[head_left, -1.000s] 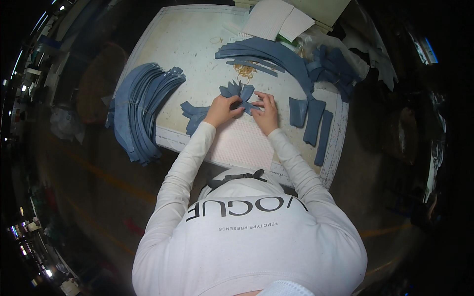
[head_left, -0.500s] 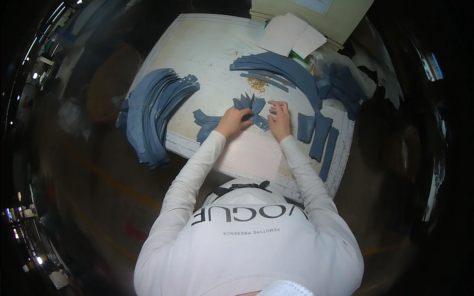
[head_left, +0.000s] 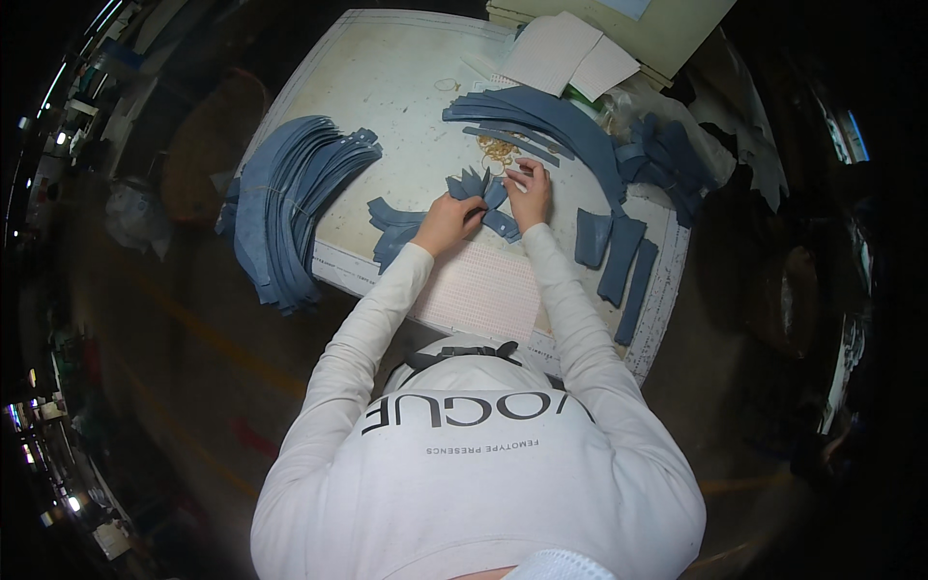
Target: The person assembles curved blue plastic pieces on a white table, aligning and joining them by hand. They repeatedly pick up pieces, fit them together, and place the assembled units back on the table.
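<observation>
Fanned blue strips (head_left: 468, 185) pinched in left hand (head_left: 451, 222); right hand (head_left: 529, 197) half-curled, hold unclear.

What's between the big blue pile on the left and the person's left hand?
In the head view, a smaller bunch of blue pieces lies on the table between the big pile and the left hand.

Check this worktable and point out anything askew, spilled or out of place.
One yellowish loop lies by itself toward the far side of the table, apart from the heap of similar bands near the right hand, so it looks like a stray. I see no clear spill or damage.
</observation>
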{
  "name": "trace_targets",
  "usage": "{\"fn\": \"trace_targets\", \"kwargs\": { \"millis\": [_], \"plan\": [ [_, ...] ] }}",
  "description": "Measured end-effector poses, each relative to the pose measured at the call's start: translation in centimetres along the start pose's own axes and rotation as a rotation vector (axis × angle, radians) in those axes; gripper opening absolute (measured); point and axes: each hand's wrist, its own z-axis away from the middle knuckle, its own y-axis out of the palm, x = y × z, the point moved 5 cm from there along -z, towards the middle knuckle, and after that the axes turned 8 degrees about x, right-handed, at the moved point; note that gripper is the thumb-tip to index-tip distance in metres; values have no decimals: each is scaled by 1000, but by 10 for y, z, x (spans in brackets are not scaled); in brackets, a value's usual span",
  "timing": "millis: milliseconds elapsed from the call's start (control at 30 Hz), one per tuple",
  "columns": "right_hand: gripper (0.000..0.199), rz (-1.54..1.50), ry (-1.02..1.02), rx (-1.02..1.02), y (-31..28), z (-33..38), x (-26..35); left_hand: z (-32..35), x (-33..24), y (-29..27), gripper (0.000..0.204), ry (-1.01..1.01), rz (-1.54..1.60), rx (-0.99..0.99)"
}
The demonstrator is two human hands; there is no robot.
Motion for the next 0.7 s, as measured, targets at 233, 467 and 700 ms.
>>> {"fn": "trace_targets", "kwargs": {
  "millis": [233, 467, 700],
  "plan": [
    [34, 122, -120, -9, 14, 15, 15, 0, 0, 0, 16, 32, -38, -18],
    [30, 531, -267, 68, 16, 21, 31, 2, -3, -4, 25, -6, 15, 50],
    [24, 260, -109, -156, -33, 20, 38, 1, 8, -7, 26, -41, 173, 6]
  ]
}}
